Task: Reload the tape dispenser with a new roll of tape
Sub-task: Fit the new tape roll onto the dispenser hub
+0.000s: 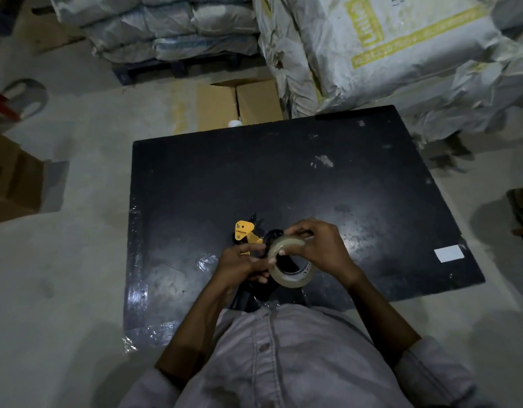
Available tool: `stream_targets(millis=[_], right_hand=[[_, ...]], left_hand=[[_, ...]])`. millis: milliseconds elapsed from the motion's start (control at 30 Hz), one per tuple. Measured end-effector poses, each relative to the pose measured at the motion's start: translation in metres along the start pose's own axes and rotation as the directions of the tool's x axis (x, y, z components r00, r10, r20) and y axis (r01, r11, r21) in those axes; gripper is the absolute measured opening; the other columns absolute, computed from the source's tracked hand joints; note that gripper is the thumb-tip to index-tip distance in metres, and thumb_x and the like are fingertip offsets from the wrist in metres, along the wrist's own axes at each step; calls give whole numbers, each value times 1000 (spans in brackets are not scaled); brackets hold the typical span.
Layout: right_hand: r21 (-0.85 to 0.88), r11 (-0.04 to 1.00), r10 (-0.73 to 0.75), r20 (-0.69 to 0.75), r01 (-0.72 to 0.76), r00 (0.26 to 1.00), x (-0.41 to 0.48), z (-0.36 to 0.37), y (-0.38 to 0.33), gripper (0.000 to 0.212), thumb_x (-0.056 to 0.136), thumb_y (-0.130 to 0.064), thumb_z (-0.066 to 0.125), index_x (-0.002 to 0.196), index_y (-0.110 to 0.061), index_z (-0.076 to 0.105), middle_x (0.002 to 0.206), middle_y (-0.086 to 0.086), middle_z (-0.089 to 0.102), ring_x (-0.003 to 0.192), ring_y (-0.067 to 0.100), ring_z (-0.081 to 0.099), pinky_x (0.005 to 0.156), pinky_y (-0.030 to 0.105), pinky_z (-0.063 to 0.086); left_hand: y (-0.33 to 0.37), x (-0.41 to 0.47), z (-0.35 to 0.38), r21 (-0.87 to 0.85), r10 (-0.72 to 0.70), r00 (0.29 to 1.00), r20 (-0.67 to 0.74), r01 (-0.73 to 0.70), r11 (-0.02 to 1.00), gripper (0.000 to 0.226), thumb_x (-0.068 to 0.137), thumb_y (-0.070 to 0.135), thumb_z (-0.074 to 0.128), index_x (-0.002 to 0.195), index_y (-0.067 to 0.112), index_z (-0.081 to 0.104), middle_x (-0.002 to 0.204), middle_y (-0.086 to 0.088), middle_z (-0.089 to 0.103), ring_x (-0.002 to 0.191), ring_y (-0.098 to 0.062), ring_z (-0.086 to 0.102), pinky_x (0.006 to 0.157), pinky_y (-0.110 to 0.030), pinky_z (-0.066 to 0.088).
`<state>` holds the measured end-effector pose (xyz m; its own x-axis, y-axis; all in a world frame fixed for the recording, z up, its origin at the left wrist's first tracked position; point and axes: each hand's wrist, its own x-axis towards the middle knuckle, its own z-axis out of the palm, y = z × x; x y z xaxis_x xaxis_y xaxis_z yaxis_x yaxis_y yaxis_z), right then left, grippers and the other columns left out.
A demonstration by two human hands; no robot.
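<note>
Black table [342, 201], hands [322, 248] gripping tape roll [289, 260] (dispenser [245, 234] left)

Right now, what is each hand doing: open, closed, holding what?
Left hand: closed around the tape dispenser, holding it above the black table.
Right hand: closed on the roll of tape, fingers over its rim.

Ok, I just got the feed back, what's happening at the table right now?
A person stands over a black table reloading a tape gun. The left hand grips the yellow and black tape dispenser, while the right hand holds a roll of clear packing tape right beside it. The roll does not look seated on the dispenser yet; the fingers seem to be working at the roll's edge, possibly finding the tape end.
</note>
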<state>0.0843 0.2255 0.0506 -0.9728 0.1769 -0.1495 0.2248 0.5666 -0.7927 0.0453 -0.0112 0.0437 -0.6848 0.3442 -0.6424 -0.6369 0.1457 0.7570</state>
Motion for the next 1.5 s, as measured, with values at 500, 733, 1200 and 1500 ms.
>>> stream_targets(millis=[500,733,1200,1500], right_hand=[[236,971,46,-68,-29,997,2,9,-9,40,70,-29,106,104,-20,87,102,-10,85,96,3,81,87,27,67],[3,993,115,-90,-115,989,0,16,2,67,73,-61,97,132,-38,72,125,-11,64,106,0,67,86,20,57],[-43,987,150,-84,-154,985,11,33,10,43,101,-14,75,145,-16,72,131,7,76,118,28,73,98,39,60],[12,968,251,-40,-250,967,10,36,15,47,100,-18,79,144,-23,63,129,3,74,97,14,69,70,21,53]], left_hand=[[-12,13,27,104,10,978,-209,12,995,21,93,9,89,108,-3,82,89,-23,83,63,-33,75,60,-42,66],[-8,21,18,-66,-67,965,-254,52,996,22,94,11,84,102,-9,79,82,-25,81,59,-36,72,72,-46,63],[8,30,2,63,-53,990,-132,62,996,25,97,6,85,119,-2,79,104,-31,82,67,-36,72,58,-36,66],[0,43,-9,421,108,974,-200,-14,907,22,94,27,89,116,22,86,89,8,82,61,6,72,54,-22,58]])
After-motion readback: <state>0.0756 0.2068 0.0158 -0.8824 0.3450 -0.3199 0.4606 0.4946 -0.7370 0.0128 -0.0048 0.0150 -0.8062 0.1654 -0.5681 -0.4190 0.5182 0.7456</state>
